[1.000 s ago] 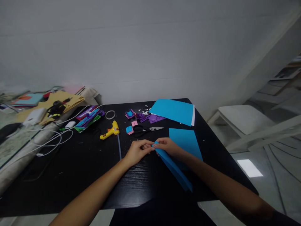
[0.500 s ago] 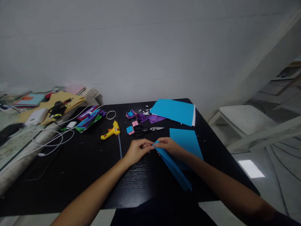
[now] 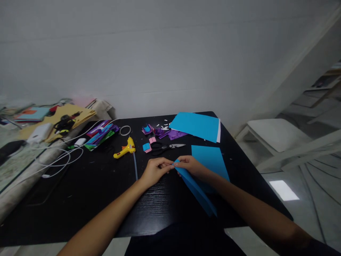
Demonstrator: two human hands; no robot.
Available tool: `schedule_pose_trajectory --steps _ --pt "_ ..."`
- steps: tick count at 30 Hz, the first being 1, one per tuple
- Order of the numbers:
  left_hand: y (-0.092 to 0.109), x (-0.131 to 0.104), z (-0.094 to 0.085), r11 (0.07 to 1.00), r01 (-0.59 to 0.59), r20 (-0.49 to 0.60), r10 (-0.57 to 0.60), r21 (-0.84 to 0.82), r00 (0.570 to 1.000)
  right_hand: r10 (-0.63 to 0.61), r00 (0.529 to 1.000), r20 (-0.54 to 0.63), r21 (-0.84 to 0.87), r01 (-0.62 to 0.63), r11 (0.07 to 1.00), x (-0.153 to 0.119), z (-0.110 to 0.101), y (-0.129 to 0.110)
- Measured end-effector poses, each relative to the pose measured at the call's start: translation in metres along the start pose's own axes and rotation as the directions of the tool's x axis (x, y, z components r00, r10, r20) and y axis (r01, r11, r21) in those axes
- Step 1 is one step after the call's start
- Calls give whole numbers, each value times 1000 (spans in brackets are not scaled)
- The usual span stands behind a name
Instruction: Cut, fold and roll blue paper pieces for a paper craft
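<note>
A folded blue sheet (image 3: 197,192) slants down toward the table's front edge, its upper corner pinched in my right hand (image 3: 190,165). My left hand (image 3: 157,170) is closed at the same corner, its thumb and fingertips on the paper's tip. Under my right forearm lies a flat blue sheet (image 3: 209,160). Beyond my hands are black-handled scissors (image 3: 170,146), and just left of them small pink and blue folded pieces (image 3: 146,147).
A yellow glue gun (image 3: 126,148) with a glue stick, a tape ring (image 3: 125,130) and coloured paper strips (image 3: 99,136) lie left. Blue sheets (image 3: 197,125) and purple scraps (image 3: 176,134) lie at the back. White cables (image 3: 68,156) cross the left side.
The view has shifted very slightly. My hands and the folded blue sheet keep nearly the same pose.
</note>
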State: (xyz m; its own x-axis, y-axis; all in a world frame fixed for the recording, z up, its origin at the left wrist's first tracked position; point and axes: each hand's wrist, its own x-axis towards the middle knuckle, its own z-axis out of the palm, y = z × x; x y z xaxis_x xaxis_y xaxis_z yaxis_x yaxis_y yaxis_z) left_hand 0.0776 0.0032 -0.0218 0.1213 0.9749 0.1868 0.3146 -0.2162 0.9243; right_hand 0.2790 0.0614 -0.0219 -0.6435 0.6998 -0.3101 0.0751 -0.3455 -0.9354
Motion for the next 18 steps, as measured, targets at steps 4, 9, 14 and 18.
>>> schedule_pose_trajectory --steps 4,9,14,18 --pt "0 0 0 1000 1 -8 -1 -10 1000 6 1000 3 10 -7 1000 1 -1 2" --pt "-2 0 1 1000 2 -4 -2 -6 1000 -2 1000 8 8 2 1000 1 -1 1" --pt "-3 0 1 1000 9 4 -9 -14 1000 -3 1000 5 9 3 1000 0 0 0" --pt "-2 0 1 1000 7 8 -7 -9 1000 -13 1000 8 5 12 1000 0 0 0"
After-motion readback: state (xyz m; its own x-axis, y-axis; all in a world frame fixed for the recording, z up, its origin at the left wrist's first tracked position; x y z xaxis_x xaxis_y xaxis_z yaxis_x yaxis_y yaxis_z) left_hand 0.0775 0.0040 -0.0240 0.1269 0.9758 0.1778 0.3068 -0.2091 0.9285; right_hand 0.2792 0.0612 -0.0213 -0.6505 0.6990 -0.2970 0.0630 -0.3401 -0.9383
